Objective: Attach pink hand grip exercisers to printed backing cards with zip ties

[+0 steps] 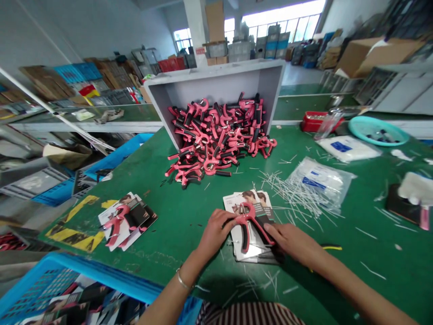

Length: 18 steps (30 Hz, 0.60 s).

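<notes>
The grip [246, 220] lies on the cards [253, 241] on the green table [176, 216], right in front of the person, its coil end away from them and its two handles pointing back. The left hand [216, 228] reaches in from the left, fingers close together, the tips against the grip's side near the coil; whether they pinch it I cannot tell. The right hand [286, 239] is at the right edge of the cards, thumb by the right handle, the other fingers mostly hidden, so I cannot tell how firmly they close. A bracelet [184, 280] circles the left wrist. Loose ties [297, 192] spread to the right of the cards, up to a clear bag [326, 183]. Ahead, a grey bin [216, 83] tipped on its side spills a heap [219, 135] of pink and black grips onto the table. Well to the left, a second grip [116, 228] lies on more cards [147, 215]. Nearer, a blue basket [111, 275] holds printed cards.
</notes>
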Available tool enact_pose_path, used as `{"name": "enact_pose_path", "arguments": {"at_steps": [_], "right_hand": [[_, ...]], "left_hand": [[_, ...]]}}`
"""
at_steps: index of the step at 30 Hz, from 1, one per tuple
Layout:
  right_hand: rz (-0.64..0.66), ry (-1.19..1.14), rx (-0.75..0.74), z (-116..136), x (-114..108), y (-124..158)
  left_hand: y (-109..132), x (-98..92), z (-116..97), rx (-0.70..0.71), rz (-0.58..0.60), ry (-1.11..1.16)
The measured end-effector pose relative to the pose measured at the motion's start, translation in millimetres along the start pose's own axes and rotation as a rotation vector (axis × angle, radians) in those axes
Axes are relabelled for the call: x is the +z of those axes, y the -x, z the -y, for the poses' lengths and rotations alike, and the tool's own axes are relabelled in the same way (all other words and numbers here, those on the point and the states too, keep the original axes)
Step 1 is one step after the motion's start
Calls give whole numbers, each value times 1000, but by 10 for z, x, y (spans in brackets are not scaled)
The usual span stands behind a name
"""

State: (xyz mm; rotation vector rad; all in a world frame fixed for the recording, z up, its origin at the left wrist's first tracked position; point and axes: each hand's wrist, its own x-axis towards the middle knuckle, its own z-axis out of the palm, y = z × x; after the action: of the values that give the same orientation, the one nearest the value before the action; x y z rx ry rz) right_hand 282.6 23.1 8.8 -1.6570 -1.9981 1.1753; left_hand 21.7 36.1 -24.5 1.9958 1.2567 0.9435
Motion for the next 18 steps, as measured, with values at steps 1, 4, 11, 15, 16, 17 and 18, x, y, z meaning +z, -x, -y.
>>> {"name": "enact_pose_path", "arguments": {"at_steps": [1,4,11,15,16,17,18], "right_hand": [[-105,133,-25,-19,-12,26],[-237,258,-201,-8,23,76],[-163,147,-431,45,349,-175],[-172,52,-460,23,358,-266],[-147,49,-477,25,336,-264],[-113,52,-494,28,311,-256],[-83,57,-505,33,289,-245]], "left_hand": [[14,-9,-12,0,28,-33],[-39,-23,-39,-6,44,-68],[-357,198,-58,-61,-71,49],[-309,289,-119,-37,-126,73],[-285,296,-132,-29,-141,74],[-263,301,-141,-20,-148,76],[-245,305,-148,-12,-147,77]]}}
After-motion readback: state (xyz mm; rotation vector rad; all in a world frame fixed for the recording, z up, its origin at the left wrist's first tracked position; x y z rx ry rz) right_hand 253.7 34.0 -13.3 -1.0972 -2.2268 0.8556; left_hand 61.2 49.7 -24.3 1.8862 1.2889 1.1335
